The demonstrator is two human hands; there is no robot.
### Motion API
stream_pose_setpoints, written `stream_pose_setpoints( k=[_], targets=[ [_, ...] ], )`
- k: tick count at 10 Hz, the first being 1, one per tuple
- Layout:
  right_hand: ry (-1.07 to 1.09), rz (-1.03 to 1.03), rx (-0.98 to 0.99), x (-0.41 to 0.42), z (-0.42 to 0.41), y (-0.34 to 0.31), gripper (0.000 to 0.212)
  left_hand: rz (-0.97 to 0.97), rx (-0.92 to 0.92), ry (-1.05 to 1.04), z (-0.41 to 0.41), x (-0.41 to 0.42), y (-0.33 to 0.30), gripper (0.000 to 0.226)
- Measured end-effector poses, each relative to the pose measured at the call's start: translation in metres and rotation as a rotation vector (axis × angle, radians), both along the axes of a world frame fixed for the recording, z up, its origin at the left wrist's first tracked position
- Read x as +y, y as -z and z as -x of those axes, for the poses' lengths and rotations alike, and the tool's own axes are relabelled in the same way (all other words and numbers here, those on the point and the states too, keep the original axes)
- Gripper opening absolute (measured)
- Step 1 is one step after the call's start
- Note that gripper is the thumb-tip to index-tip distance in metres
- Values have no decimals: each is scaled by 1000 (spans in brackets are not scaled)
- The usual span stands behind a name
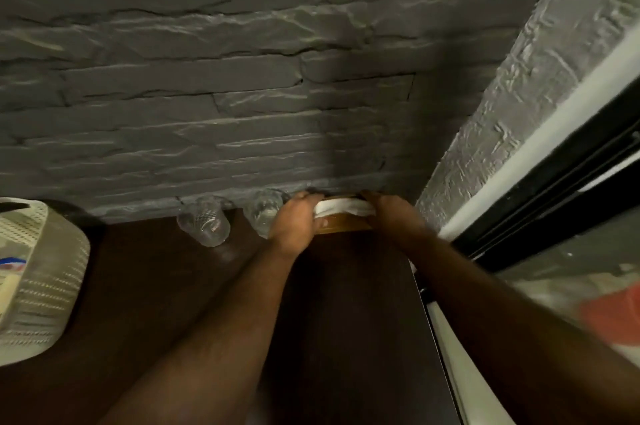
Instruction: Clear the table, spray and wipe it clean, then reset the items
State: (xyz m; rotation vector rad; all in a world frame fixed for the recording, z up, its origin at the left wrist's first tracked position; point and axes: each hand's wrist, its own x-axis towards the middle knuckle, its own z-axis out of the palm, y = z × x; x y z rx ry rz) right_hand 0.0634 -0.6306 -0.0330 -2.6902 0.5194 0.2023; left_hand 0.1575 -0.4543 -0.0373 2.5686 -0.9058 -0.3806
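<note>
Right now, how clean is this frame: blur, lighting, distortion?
Head view: dim, with the dark table nearly featureless; wide-angle bending at the edges; motion blur smears the two glasses and the red shape lower right; both hands hold a white-and-wooden item too soft to identify.

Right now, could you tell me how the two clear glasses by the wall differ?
The left glass stands free on the dark table, fully in view; the right glass is partly hidden behind the left hand. The left glass has open table around it; the right glass sits beside the wooden holder. Both are clear, patterned, against the wall.
</note>
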Motion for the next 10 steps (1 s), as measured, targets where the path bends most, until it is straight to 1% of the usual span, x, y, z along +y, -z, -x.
stream_pose_setpoints(
  k=[1,2,3,6,7,8,9,10],
  targets=[
    [-1,-33,-3,-21,-20,21,42,-20,-9,-44,-14,-22,17,55],
    [-9,-53,18,-30,-31,37,45,-51,6,-61,-22,-30,29,55],
    [-44,-52,58,-37,-41,55,53,-110,5,-73,-33,-36,43,56],
    [-42,-80,66,-44,-51,62,55,-73,-13,-98,-43,-43,55,57],
    [-31,-81,62,-44,-52,66,57,-91,-5,-106,-41,-45,58,59],
    [-8,-39,55,-39,-48,65,72,-61,26,-124,-34,-44,56,72],
    [42,43,-24,-39,-43,57,75,16,18,-131,-24,-42,51,78],
    [95,146,-96,-28,-21,53,70,86,-5,-117,4,-27,47,76]
  ],
)
